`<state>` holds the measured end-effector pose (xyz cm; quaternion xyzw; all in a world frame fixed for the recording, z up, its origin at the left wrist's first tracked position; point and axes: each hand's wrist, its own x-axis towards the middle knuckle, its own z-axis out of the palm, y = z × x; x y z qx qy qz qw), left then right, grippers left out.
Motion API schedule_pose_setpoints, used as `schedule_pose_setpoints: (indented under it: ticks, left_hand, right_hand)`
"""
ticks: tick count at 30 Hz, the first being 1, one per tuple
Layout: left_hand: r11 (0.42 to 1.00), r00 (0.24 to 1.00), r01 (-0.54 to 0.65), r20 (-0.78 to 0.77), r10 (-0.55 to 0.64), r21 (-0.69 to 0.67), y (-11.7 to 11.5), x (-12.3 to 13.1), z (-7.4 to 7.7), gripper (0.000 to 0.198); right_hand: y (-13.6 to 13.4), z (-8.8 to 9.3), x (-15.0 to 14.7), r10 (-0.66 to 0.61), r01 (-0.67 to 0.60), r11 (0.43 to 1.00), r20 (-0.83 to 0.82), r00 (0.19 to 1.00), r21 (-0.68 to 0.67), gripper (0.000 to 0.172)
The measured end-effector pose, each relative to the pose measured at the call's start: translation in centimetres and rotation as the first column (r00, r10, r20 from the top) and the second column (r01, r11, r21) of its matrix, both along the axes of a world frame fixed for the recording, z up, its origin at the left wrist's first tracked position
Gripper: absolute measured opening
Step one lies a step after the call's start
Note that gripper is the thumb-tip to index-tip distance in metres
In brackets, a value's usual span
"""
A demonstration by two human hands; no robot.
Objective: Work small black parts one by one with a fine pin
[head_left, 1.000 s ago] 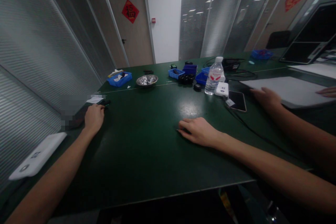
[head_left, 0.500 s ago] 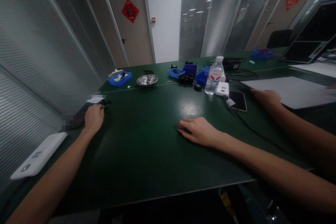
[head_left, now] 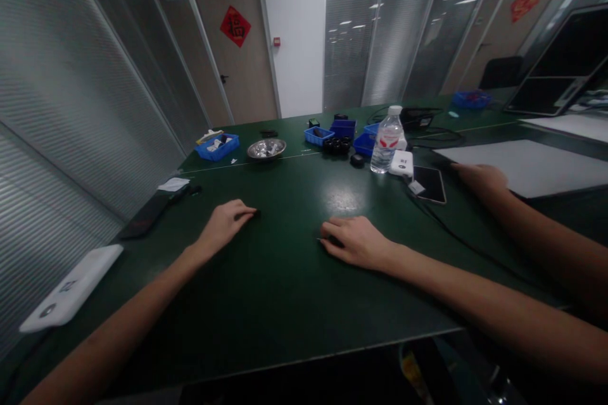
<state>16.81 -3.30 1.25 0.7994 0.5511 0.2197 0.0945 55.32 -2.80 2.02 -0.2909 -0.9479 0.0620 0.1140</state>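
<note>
My left hand (head_left: 224, 223) is closed in a pinch over the left-middle part of the dark green table (head_left: 280, 291). A small black piece (head_left: 257, 212) sticks out past its fingertips, too small to tell its kind. My right hand (head_left: 354, 240) rests on the table to the right, with thumb and fingers curled together. Between its fingertips shows the end of a thin pale piece (head_left: 320, 239), whose kind I cannot make out. A gap of bare tabletop lies between both hands.
Beyond my hands are a metal bowl (head_left: 266, 149), a blue basket (head_left: 216, 147) and a water bottle (head_left: 386, 140). White power banks (head_left: 71, 288) and a phone (head_left: 429, 184) lie at the sides. Another person's hand (head_left: 479, 178) is at the right by a white board (head_left: 536, 164).
My left hand has moved right from beside the dark items at the left edge, with a small black piece in its fingers. My right hand has stayed almost still.
</note>
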Motion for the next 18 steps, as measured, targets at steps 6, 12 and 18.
schedule_pose_setpoints:
  ticks: [6, 12, 18]
  left_hand:
    - [0.954, 0.924, 0.267, 0.318, -0.213, -0.137, -5.3, 11.4, 0.0, 0.037]
    - [0.95, 0.909, 0.264, 0.374, -0.186, -0.168, -6.0, 12.7, -0.5, 0.03]
    - [0.955, 0.92, 0.268, 0.327, -0.215, -0.126, -6.1, 12.5, 0.0, 0.017]
  right_hand:
    - [-0.6, -0.3, -0.6, 0.016, -0.015, 0.999, -0.03, 0.999, 0.042, 0.019]
    - [-0.6, -0.5, -0.3, 0.087, -0.085, 0.995, -0.048, 0.995, 0.043, 0.013]
    - [-0.8, -0.1, -0.2, 0.123, -0.123, 0.992, -0.081, 0.989, 0.013, 0.011]
